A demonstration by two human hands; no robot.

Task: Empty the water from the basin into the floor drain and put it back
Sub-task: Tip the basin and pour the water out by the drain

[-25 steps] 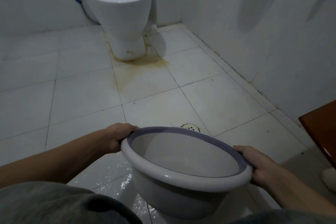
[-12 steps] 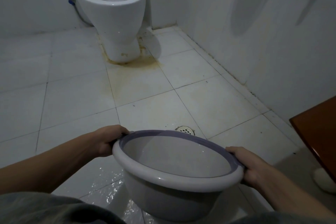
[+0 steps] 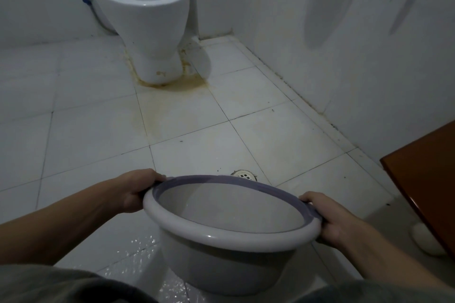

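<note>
A person holds a round white basin point(image 3: 229, 236) with both hands, lifted above the tiled floor point(image 3: 98, 130) near its front edge. The left hand point(image 3: 138, 192) grips the rim on the left side, fingers curled over the purple-edged lip. The right hand point(image 3: 337, 219) is closed on the rim at the right side, thumb lying along the top and the other fingers wrapped under it. The basin sits roughly level, its mouth open toward the camera, and clear water point(image 3: 229, 206) lies inside it, close below the purple band.

Just beyond the far rim of the basin, the round metal floor drain point(image 3: 244, 174) is set in the floor, partly hidden by the rim. The tiles under and to the left of the basin are wet and glisten.

At the far edge of the floor, against the back wall, stands a white toilet point(image 3: 145, 22) with its seat up; yellow-brown stains spread across the tiles around its foot. A white wall point(image 3: 357, 56) runs along the right edge of the floor. By the right edge, close to the right hand, a brown wooden board point(image 3: 428, 179) juts into view, and a pale rounded thing point(image 3: 428, 241) lies on the floor below it; what it is cannot be told. Grey cloth point(image 3: 61, 285) of the person's clothing fills the bottom left corner.
</note>
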